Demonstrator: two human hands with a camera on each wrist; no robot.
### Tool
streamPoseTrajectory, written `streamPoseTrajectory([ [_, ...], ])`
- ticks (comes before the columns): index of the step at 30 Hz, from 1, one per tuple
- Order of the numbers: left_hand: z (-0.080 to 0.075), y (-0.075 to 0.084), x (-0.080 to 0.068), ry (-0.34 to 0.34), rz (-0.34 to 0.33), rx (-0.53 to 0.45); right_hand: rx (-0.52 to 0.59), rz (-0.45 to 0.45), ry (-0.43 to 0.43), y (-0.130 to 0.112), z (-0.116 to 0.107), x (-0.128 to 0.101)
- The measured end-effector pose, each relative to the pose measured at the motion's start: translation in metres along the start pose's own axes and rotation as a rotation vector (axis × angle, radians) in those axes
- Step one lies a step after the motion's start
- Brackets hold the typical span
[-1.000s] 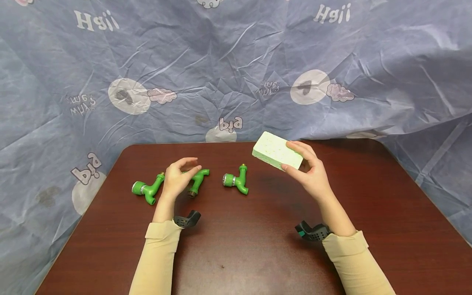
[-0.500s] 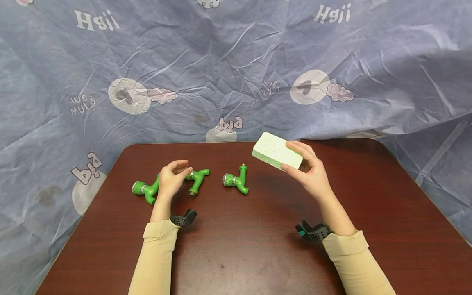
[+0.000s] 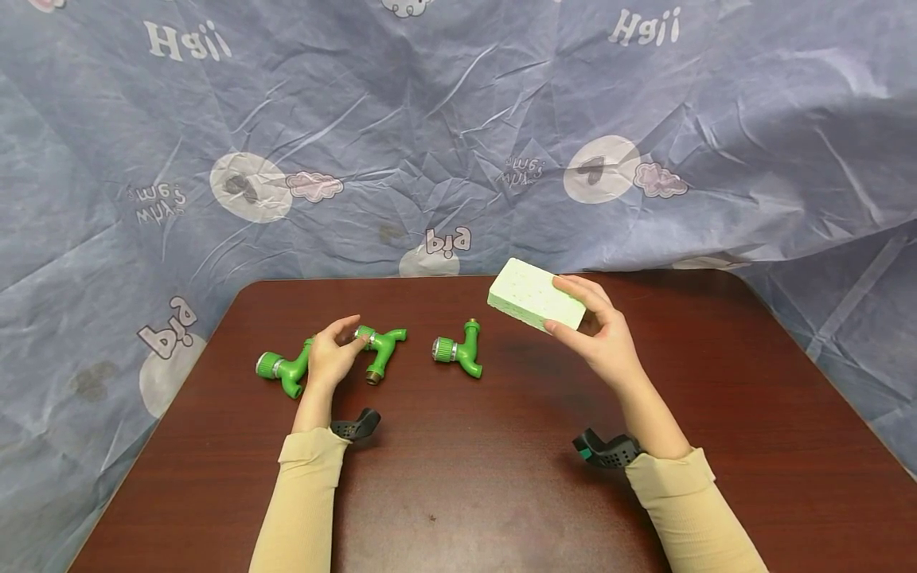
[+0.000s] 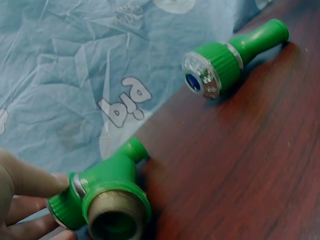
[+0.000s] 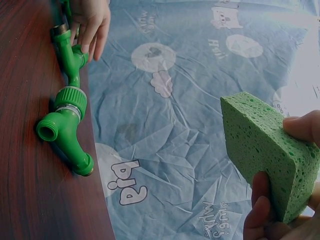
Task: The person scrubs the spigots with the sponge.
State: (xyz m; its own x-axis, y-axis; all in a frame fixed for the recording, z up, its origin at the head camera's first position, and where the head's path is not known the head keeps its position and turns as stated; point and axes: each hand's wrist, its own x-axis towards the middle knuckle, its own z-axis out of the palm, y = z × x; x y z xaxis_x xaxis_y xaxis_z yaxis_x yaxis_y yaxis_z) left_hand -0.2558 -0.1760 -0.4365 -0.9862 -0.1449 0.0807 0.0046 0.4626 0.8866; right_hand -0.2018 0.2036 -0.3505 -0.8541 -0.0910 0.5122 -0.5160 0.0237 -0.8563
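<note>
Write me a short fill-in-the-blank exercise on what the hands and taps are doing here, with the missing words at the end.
1. The right hand holds a porous green ____ above the table.
2. The left hand is at the round, ribbed ____ of the middle tap.
3. The head view shows ____ green taps in all.
4. In the head view, the tap nearest the right hand lies to the ____ of the middle one.

Missing words: sponge; knob; three; right.

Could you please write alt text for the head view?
A person's right hand holds a pale green sponge above a brown table; the left hand touches the middle green tap, between a left tap and a right tap.
</note>
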Motion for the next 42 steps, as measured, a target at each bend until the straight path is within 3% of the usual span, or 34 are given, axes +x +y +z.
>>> streamPoseTrajectory([
  [9, -0.001, -0.012, 0.005, -0.172, 0.064, -0.048, 0.005, 0.007, -0.004, -0.001, 0.001, 0.0],
  [13, -0.002, -0.014, 0.006, -0.204, 0.07, -0.045, 0.008, 0.008, -0.008, -0.001, 0.001, 0.0],
  [21, -0.003, -0.012, 0.003, -0.206, 0.059, -0.051, -0.004, 0.007, -0.012, -0.002, 0.002, -0.001],
  [28, -0.004, -0.009, 0.004, -0.11, 0.056, -0.147, -0.005, 0.0, -0.013, -0.003, 0.003, -0.001],
  [30, -0.005, -0.005, 0.004, -0.093, 0.052, -0.183, -0.005, -0.003, -0.013, -0.004, 0.003, -0.001],
  [37, -0.007, 0.051, -0.018, -0.099, 0.08, -0.333, -0.023, 0.002, -0.009, -0.003, 0.003, -0.001],
  [42, 0.003, 0.067, -0.022, -0.098, 0.144, -0.444, -0.034, 0.002, -0.01, -0.002, 0.002, -0.002],
])
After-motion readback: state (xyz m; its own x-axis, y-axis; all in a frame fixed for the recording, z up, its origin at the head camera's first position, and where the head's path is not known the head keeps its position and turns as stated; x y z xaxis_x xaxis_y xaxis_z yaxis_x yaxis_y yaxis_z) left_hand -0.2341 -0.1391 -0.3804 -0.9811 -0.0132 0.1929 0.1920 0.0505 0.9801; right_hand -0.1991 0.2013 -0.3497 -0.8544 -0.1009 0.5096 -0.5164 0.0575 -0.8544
